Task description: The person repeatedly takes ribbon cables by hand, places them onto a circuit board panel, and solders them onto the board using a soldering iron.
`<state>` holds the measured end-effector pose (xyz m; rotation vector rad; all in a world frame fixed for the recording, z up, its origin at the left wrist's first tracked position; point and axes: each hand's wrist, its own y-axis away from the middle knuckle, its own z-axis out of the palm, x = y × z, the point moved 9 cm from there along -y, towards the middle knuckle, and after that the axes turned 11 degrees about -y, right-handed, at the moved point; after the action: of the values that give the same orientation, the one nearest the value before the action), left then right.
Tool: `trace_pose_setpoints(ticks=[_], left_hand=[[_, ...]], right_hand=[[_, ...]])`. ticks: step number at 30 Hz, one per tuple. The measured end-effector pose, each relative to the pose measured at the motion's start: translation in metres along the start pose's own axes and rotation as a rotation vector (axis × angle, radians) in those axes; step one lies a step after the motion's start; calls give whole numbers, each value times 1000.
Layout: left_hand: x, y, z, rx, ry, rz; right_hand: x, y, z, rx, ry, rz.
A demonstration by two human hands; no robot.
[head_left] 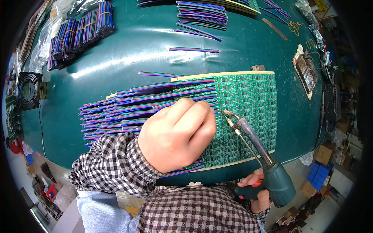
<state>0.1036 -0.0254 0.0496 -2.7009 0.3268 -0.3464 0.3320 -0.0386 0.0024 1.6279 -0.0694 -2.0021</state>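
Observation:
A green circuit board panel with rows of small parts lies on the dark green table. Many multicoloured ribbon wires run leftward from its left part. Over the wire ends, my left hand is closed, its fingertips down at the board; what they pinch is hidden beneath the hand. My right hand grips the green handle of a soldering gun at the lower right. The gun's metal tip, with a thin feed tube beside it, points at the board just right of my left fingertips.
Bundled wires lie at the back left beside plastic bags. Loose wires are stacked at the far middle. A black fan stands at the left edge. On the right sits a soldering stand. Rubber bands lie at the far right.

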Motion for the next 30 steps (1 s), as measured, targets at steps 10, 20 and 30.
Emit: trace_pose_setpoints(ticks=[10,20,30], left_hand=[[0,0,0,16,-6,3],[1,0,0,7,-18,11],[1,-1,0,-8,-31,2]], right_hand=[[1,-2,2,-17,-3,21],[3,3,-5,29,-41,18],[8,5,-7,20,-57,63]])
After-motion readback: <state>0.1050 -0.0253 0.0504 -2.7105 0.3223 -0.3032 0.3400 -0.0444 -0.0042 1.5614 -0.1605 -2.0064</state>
